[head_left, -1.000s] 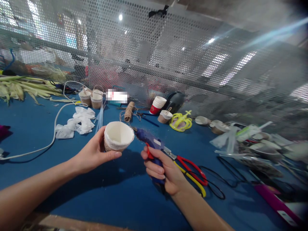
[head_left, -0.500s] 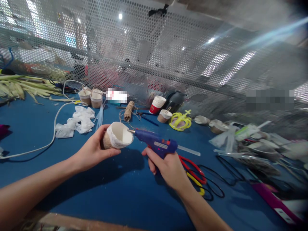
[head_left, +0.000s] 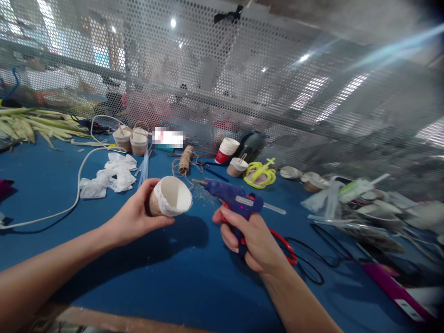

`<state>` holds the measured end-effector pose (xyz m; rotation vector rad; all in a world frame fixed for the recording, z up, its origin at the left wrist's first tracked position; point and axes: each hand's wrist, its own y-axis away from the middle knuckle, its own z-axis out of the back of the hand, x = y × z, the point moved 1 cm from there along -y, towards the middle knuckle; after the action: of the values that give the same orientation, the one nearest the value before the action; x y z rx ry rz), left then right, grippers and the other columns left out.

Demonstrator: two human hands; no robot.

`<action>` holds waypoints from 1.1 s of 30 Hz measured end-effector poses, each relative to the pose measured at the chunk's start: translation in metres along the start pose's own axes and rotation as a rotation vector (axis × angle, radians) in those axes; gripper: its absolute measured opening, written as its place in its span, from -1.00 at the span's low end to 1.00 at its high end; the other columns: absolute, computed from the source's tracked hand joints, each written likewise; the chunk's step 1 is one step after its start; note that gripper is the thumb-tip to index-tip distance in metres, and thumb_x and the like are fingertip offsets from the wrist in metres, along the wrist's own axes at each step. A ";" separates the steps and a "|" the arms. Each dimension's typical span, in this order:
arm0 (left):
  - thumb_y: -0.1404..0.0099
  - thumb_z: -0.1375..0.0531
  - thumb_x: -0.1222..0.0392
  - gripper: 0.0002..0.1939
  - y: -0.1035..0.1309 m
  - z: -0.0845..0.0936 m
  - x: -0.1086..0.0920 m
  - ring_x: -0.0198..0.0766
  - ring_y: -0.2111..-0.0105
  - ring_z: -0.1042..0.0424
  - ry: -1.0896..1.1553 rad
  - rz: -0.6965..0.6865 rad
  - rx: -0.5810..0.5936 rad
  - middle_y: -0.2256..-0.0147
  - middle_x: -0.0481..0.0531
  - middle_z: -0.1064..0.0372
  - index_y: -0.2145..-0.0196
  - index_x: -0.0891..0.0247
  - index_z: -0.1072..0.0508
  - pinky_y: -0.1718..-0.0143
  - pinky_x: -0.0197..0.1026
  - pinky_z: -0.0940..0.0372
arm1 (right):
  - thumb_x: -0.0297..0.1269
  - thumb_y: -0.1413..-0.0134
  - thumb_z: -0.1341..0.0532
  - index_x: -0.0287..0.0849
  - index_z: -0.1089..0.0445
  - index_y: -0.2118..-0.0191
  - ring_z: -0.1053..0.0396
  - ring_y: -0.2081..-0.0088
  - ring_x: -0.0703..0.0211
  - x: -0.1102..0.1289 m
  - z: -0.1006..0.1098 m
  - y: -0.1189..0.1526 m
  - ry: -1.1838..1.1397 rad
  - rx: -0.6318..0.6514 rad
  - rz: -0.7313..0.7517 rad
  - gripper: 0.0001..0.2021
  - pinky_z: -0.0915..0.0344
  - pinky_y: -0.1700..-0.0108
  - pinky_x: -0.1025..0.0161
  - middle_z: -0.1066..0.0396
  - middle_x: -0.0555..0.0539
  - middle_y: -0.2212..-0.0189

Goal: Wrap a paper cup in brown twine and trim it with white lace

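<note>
Head view: left hand (head_left: 133, 217) curls partly round a tilted cup (head_left: 169, 199). Right hand (head_left: 255, 236) wraps a glue gun (head_left: 227, 192), nozzle (head_left: 199, 182) near the cup.

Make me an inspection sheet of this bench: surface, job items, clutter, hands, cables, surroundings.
Surface: blue table, small light specks on it.
Job items: cup tilted, its mouth toward the right; glue gun, nozzle close to the cup's rim, no contact seen, clear stick out the back.
Clutter: white scraps, twine, yellow crown, husks at far left.
Hands: left hand, fingers around the cup; right hand, fingers around the gun's handle.
Cables: white cable curving at left; black cable looped at right.
Surroundings: perforated screen behind the table.
</note>
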<state>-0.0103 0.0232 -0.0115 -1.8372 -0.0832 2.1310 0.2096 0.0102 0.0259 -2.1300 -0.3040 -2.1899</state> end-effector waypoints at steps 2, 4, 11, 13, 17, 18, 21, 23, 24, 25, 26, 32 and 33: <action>0.05 -0.32 0.17 -0.35 0.000 -0.001 0.001 -0.17 0.10 -0.33 0.027 0.001 0.002 0.11 0.06 -0.27 0.05 0.23 -0.10 0.06 -0.16 -0.25 | -0.13 0.07 -0.22 -0.27 -0.36 0.52 0.06 0.79 0.47 -0.003 -0.002 -0.002 -0.120 0.050 -0.088 -0.74 0.15 0.72 0.45 -0.06 0.16 0.87; 0.05 -0.33 0.17 -0.35 0.001 -0.002 0.001 -0.17 0.09 -0.32 0.040 0.000 -0.007 0.11 0.06 -0.28 0.06 0.23 -0.10 0.05 -0.16 -0.24 | -0.14 0.10 -0.24 -0.27 -0.36 0.54 0.10 0.79 0.49 -0.006 -0.005 -0.004 -0.195 0.101 -0.154 -0.74 0.20 0.73 0.46 -0.03 0.18 0.87; 0.08 -0.33 0.18 -0.36 0.001 -0.001 -0.005 -0.20 0.13 -0.33 0.007 -0.012 -0.033 0.15 0.04 -0.27 0.09 0.23 -0.11 0.10 -0.20 -0.27 | -0.10 0.05 -0.20 -0.25 -0.36 0.50 0.02 0.79 0.45 -0.010 -0.008 -0.002 0.020 0.051 -0.055 -0.73 0.06 0.72 0.45 -0.09 0.16 0.87; 0.07 -0.33 0.19 -0.38 0.001 0.000 -0.007 -0.21 0.15 -0.34 -0.032 -0.013 -0.030 0.16 0.02 -0.28 0.10 0.23 -0.11 0.13 -0.21 -0.28 | -0.10 0.02 -0.18 -0.25 -0.37 0.49 -0.09 0.76 0.40 -0.006 -0.006 0.000 0.244 -0.023 0.046 -0.73 -0.08 0.67 0.41 -0.16 0.13 0.84; 0.06 -0.31 0.19 -0.42 -0.001 0.003 -0.008 -0.20 0.18 -0.35 -0.114 -0.016 0.018 0.17 0.02 -0.28 0.12 0.23 -0.12 0.16 -0.20 -0.29 | -0.10 0.01 -0.14 -0.25 -0.41 0.51 -0.21 0.72 0.32 0.002 0.000 0.002 0.585 -0.095 0.117 -0.70 -0.24 0.58 0.35 -0.22 0.07 0.81; 0.05 -0.30 0.19 -0.43 -0.001 0.003 -0.009 -0.20 0.18 -0.36 -0.130 -0.020 0.031 0.17 0.02 -0.28 0.12 0.23 -0.12 0.17 -0.20 -0.29 | -0.11 0.02 -0.14 -0.25 -0.42 0.51 -0.21 0.72 0.31 0.003 0.001 0.002 0.630 -0.096 0.112 -0.71 -0.25 0.58 0.34 -0.23 0.07 0.81; 0.04 -0.30 0.19 -0.43 -0.001 0.005 -0.009 -0.19 0.18 -0.35 -0.162 -0.043 0.053 0.17 0.02 -0.28 0.11 0.23 -0.12 0.16 -0.18 -0.29 | -0.14 0.05 -0.16 -0.25 -0.42 0.52 -0.23 0.72 0.29 0.005 0.005 0.002 0.691 -0.069 0.081 -0.73 -0.27 0.58 0.33 -0.24 0.06 0.81; 0.03 -0.30 0.19 -0.42 0.000 0.005 -0.010 -0.18 0.16 -0.35 -0.173 -0.057 0.067 0.15 0.03 -0.27 0.10 0.21 -0.11 0.14 -0.17 -0.29 | -0.14 0.04 -0.16 -0.25 -0.42 0.51 -0.23 0.72 0.29 0.006 0.007 0.002 0.680 -0.048 0.097 -0.73 -0.27 0.58 0.33 -0.24 0.06 0.81; 0.03 -0.29 0.18 -0.42 0.001 0.005 -0.010 -0.18 0.15 -0.34 -0.179 -0.062 0.077 0.15 0.03 -0.27 0.10 0.21 -0.11 0.13 -0.16 -0.28 | -0.13 0.03 -0.15 -0.25 -0.42 0.51 -0.22 0.72 0.30 0.007 0.007 0.002 0.669 -0.040 0.115 -0.73 -0.26 0.58 0.34 -0.23 0.07 0.81; 0.03 -0.30 0.18 -0.42 0.001 0.005 -0.010 -0.17 0.13 -0.34 -0.184 -0.065 0.087 0.14 0.03 -0.26 0.09 0.21 -0.11 0.12 -0.15 -0.28 | -0.12 0.02 -0.14 -0.25 -0.42 0.50 -0.22 0.72 0.30 0.007 0.008 0.002 0.659 -0.033 0.130 -0.72 -0.26 0.58 0.34 -0.23 0.07 0.81; 0.02 -0.30 0.18 -0.42 0.001 0.005 -0.009 -0.17 0.13 -0.33 -0.186 -0.067 0.096 0.13 0.03 -0.26 0.09 0.20 -0.11 0.11 -0.15 -0.27 | -0.12 0.01 -0.14 -0.25 -0.42 0.51 -0.21 0.72 0.31 0.008 0.008 0.002 0.652 -0.028 0.135 -0.71 -0.25 0.58 0.34 -0.23 0.07 0.81; 0.03 -0.31 0.16 -0.40 0.001 0.006 -0.008 -0.16 0.14 -0.34 -0.167 -0.048 0.098 0.13 0.04 -0.27 0.08 0.21 -0.11 0.13 -0.16 -0.29 | -0.12 -0.02 -0.15 -0.25 -0.40 0.50 -0.19 0.72 0.32 0.010 0.012 0.003 0.632 0.014 0.074 -0.71 -0.23 0.58 0.35 -0.21 0.08 0.80; 0.03 -0.31 0.16 -0.39 0.001 0.007 -0.008 -0.16 0.14 -0.34 -0.173 -0.048 0.099 0.12 0.04 -0.27 0.08 0.21 -0.11 0.12 -0.16 -0.29 | -0.11 -0.02 -0.15 -0.26 -0.40 0.50 -0.19 0.72 0.33 0.010 0.013 0.003 0.623 0.023 0.080 -0.70 -0.23 0.57 0.34 -0.20 0.08 0.80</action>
<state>-0.0159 0.0211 -0.0029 -1.5780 -0.0597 2.2155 0.2225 0.0110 0.0367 -1.3137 -0.1888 -2.6242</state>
